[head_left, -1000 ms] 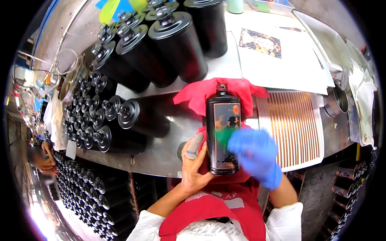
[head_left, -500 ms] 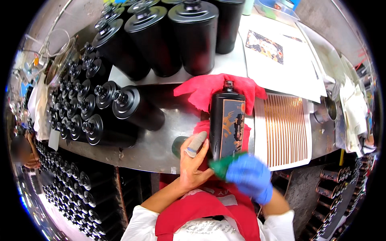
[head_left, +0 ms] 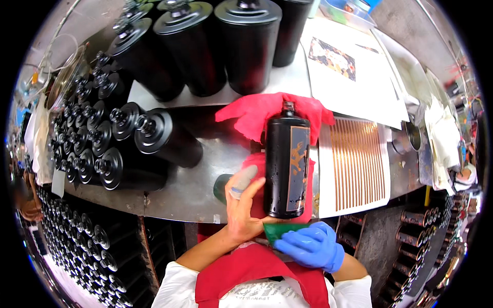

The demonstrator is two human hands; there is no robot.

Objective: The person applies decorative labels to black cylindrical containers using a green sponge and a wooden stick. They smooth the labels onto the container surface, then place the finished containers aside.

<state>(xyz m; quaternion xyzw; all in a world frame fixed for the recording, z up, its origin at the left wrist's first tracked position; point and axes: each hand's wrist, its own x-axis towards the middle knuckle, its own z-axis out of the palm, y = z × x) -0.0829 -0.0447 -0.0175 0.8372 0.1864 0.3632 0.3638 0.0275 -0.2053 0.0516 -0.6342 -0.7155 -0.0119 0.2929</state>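
Note:
A black bottle (head_left: 285,163) with an orange decal on its side lies on a red cloth (head_left: 267,112), neck pointing away from me. My left hand (head_left: 242,208) cups its lower left side near the base; its fingers wear grey covers. My right hand (head_left: 309,246), in a blue glove, grips a small green scraper (head_left: 280,231) just below the bottle's base.
Tall black bottles (head_left: 215,46) stand at the back of the metal table (head_left: 195,190). Smaller black bottles (head_left: 128,149) lie stacked at the left. A sheet of orange strips (head_left: 354,164) lies right of the bottle, printed papers (head_left: 344,72) behind it. More bottles fill racks below.
My gloved right hand with the green scraper has slid down the bottle's face, from over the decal to below its base. The left hand has kept its hold.

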